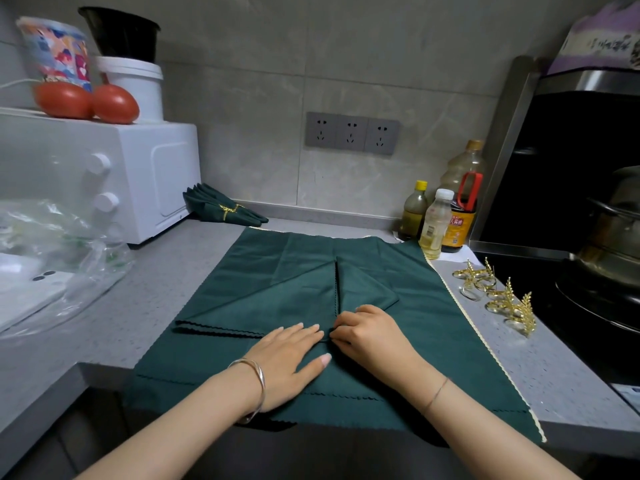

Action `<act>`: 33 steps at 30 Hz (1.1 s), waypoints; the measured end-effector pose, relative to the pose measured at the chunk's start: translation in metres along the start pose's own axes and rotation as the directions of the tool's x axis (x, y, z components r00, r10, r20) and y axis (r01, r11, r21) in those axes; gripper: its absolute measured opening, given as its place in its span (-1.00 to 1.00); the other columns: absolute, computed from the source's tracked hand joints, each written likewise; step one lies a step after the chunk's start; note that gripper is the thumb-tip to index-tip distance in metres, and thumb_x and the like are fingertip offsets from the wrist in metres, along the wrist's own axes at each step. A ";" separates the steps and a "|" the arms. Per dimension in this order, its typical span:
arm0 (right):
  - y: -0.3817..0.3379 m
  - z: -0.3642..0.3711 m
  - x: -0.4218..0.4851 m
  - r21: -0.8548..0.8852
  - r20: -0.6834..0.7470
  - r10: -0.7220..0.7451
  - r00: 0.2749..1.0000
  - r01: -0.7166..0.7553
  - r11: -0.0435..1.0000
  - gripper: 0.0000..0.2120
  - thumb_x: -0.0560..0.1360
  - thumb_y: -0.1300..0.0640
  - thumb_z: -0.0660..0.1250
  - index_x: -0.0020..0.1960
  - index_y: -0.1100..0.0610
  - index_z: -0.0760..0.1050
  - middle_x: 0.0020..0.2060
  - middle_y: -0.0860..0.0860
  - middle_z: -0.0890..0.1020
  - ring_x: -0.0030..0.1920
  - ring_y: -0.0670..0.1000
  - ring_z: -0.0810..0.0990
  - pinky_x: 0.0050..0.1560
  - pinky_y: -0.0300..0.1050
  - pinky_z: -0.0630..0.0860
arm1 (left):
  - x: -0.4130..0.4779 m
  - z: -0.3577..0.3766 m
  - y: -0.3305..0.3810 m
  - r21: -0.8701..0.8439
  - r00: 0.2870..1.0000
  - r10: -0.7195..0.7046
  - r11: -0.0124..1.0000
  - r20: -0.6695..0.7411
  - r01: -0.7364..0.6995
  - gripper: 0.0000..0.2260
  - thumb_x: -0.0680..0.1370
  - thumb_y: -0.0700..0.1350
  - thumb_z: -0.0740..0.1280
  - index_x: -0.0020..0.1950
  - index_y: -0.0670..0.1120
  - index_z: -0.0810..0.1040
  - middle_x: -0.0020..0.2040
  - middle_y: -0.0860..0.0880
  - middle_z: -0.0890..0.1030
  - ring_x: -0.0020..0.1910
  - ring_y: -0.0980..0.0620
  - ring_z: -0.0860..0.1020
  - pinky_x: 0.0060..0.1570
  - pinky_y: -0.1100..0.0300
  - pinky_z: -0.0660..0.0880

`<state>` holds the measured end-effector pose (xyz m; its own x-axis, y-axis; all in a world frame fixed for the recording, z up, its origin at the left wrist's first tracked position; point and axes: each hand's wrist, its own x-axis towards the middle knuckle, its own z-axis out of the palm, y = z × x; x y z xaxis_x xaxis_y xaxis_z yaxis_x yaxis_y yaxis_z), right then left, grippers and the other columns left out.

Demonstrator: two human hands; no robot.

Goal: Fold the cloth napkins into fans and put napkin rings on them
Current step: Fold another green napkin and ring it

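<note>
On the far left a plastic bag [69,244] lies on the counter [162,271]. Behind it stands a white oven [138,174], and on top of the oven are two tomatoes [64,100], a printed cup [55,50] and a white bucket [138,81] with a black bowl [121,32] in it. Just right of the oven, against the wall, lies a finished fan [207,206] of green cloth with a gold ring around its middle.

In the centre of the counter the green napkin [263,289] lies spread on more green cloth, which hangs over the front edge. The napkin is partly folded, with one flap turned to the left and a smaller one to the right of a straight middle edge. The left hand [291,351] lies flat on the napkin with straight fingers, pressing it down, and grips nothing. The right hand [367,332] is just beside it, almost touching. Its fingers are curled and the tips pinch a small fold of the napkin at the near end of the middle edge.

On the wall above are three sockets [351,133]. To the right, in the corner, stand some bottles [436,220]. In front of them, beside the cloth, the gold rings [495,296] lie in a row on the counter. At the far right a pot [613,237] stands on the stove.
</note>
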<state>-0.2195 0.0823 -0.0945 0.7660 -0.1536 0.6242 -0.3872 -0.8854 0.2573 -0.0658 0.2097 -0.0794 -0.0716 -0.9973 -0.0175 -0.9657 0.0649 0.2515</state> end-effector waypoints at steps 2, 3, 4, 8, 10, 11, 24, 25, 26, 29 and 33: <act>0.003 -0.002 -0.005 0.028 0.008 0.004 1.000 -0.004 1.000 -0.73 0.44 0.10 0.21 -0.36 0.05 0.61 -0.33 -0.10 0.59 -0.48 0.02 0.47 -0.32 -0.17 0.49 | 0.001 -0.009 -0.004 -0.024 0.999 0.021 0.999 -0.036 -0.022 -0.48 0.62 0.21 -0.09 0.55 0.07 0.10 0.54 0.12 0.14 0.52 0.17 0.04 0.44 0.31 -0.07; 0.006 -0.006 -0.010 0.061 0.014 0.018 1.000 -0.019 0.998 -0.74 0.45 0.11 0.22 -0.35 0.07 0.60 -0.32 -0.09 0.59 -0.45 0.03 0.48 -0.30 -0.17 0.50 | 0.001 -0.015 -0.008 -0.030 0.998 0.033 0.999 -0.055 -0.035 -0.54 0.65 0.13 -0.06 0.54 0.07 0.14 0.52 0.10 0.20 0.51 0.15 0.10 0.42 0.31 -0.02; 0.011 -0.011 -0.016 0.097 0.021 0.031 0.999 -0.033 0.995 -0.75 0.46 0.10 0.24 -0.32 0.07 0.61 -0.29 -0.09 0.60 -0.42 0.03 0.50 -0.26 -0.17 0.50 | 0.001 -0.021 -0.013 -0.033 0.997 0.040 0.999 -0.066 -0.042 -0.58 0.67 0.09 -0.05 0.53 0.07 0.19 0.50 0.10 0.26 0.49 0.14 0.17 0.41 0.32 0.04; 0.031 -0.038 -0.048 0.167 0.070 0.092 0.993 -0.103 0.981 -0.75 0.50 0.02 0.23 -0.19 0.06 0.65 -0.18 -0.13 0.63 -0.22 -0.05 0.60 -0.16 -0.25 0.51 | 0.005 -0.035 -0.039 0.039 0.990 0.088 0.996 -0.115 -0.084 -0.65 0.67 -0.03 0.02 0.44 0.17 0.33 0.40 0.14 0.41 0.38 0.13 0.34 0.35 0.25 0.25; 0.037 -0.046 -0.060 0.149 0.067 0.105 0.992 -0.114 0.982 -0.74 0.51 0.01 0.22 -0.18 0.07 0.65 -0.17 -0.13 0.63 -0.19 -0.07 0.61 -0.16 -0.24 0.53 | 0.014 -0.036 -0.052 0.156 0.978 0.171 0.976 -0.118 -0.151 -0.61 0.64 -0.16 0.10 0.42 0.18 0.35 0.41 0.19 0.39 0.40 0.17 0.32 0.36 0.34 0.17; 0.038 -0.048 -0.065 0.142 0.063 0.106 0.992 -0.114 0.983 -0.74 0.51 0.02 0.22 -0.17 0.08 0.65 -0.16 -0.13 0.63 -0.19 -0.07 0.62 -0.16 -0.23 0.54 | 0.018 -0.037 -0.057 0.227 0.971 0.222 0.954 -0.092 -0.196 -0.57 0.62 -0.21 0.15 0.41 0.18 0.37 0.41 0.20 0.38 0.40 0.18 0.31 0.35 0.39 0.11; 0.036 -0.049 -0.062 0.021 0.122 0.008 0.993 -0.011 1.000 -0.81 0.52 -0.04 0.22 -0.14 0.02 0.53 -0.11 -0.11 0.60 -0.33 -0.01 0.55 -0.24 -0.21 0.52 | 0.048 -0.040 -0.086 0.534 0.634 0.761 0.595 -0.135 -0.601 -0.63 0.63 -0.05 0.09 -0.07 0.12 0.70 -0.10 0.22 0.67 -0.19 0.17 0.60 -0.15 0.31 0.49; 0.035 -0.050 -0.062 0.034 0.128 0.032 0.991 -0.037 0.999 -0.80 0.52 -0.08 0.22 -0.15 0.01 0.51 -0.11 -0.12 0.59 -0.31 -0.03 0.55 -0.23 -0.22 0.51 | 0.047 -0.040 -0.085 0.481 0.664 0.733 0.640 -0.148 -0.599 -0.70 0.57 -0.03 0.16 -0.09 0.14 0.70 -0.12 0.24 0.67 -0.20 0.19 0.59 -0.19 0.33 0.48; 0.034 -0.050 -0.061 0.051 0.136 0.060 0.989 -0.068 0.996 -0.77 0.54 -0.12 0.19 -0.16 0.00 0.48 -0.11 -0.12 0.57 -0.30 -0.04 0.54 -0.22 -0.23 0.49 | 0.049 -0.040 -0.087 0.427 0.687 0.707 0.681 -0.168 -0.595 -0.75 0.50 0.00 0.20 -0.11 0.16 0.70 -0.14 0.26 0.67 -0.21 0.21 0.58 -0.22 0.36 0.47; 0.031 -0.049 -0.061 0.098 0.158 0.153 0.976 -0.169 0.981 -0.69 0.56 -0.21 0.13 -0.20 -0.02 0.43 -0.12 -0.15 0.54 -0.27 -0.06 0.51 -0.21 -0.26 0.45 | 0.052 -0.039 -0.097 0.289 0.797 0.574 0.807 -0.185 -0.515 -0.77 0.45 0.06 0.22 -0.06 0.23 0.66 -0.16 0.26 0.65 -0.20 0.27 0.55 -0.26 0.40 0.44; 0.031 -0.049 -0.060 0.201 0.234 0.344 0.909 -0.392 0.898 -0.68 0.49 -0.27 0.18 -0.21 -0.05 0.48 -0.08 -0.23 0.53 -0.18 -0.15 0.51 -0.19 -0.29 0.40 | 0.050 -0.040 -0.093 -0.084 0.939 0.273 0.952 -0.211 -0.296 -0.75 0.35 0.19 0.31 -0.03 0.22 0.65 -0.17 0.19 0.61 -0.17 0.17 0.57 -0.11 0.31 0.46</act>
<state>-0.3030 0.0858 -0.0876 0.6832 -0.5470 0.4837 -0.5443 -0.8231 -0.1621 0.0304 0.1522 -0.0650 -0.2782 -0.9257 0.2563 -0.8770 0.3536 0.3253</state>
